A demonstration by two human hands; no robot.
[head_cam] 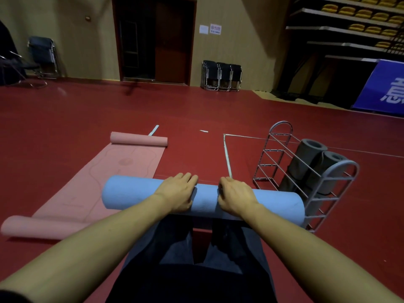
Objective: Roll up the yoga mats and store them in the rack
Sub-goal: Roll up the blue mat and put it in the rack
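The blue yoga mat (203, 199) is fully rolled and lies across the red floor (65, 110), directly under both hands. The left hand (178, 193) rests on top of the roll with its fingers bent over the far side, and the right hand (235, 195) lies just beside it in the same way, fingers curled over the roll; both seem to grip it, with a short piece of blue mat between them. To the left of the left hand a pink yoga mat (113, 178) lies mostly flat, with both ends curled into small rolls. To the right of the right hand stands a grey wire rack (306, 171), touching or nearly touching the right end of the blue roll; two dark grey rolled mats (310, 158) lean inside it. Far beyond the hands are a dark door (157, 40), folded chairs (222, 75) against the wall, and small paper notices (215, 29) whose writing is too small to read. Far right stands a blue banner (384, 86) with white characters, only partly visible.
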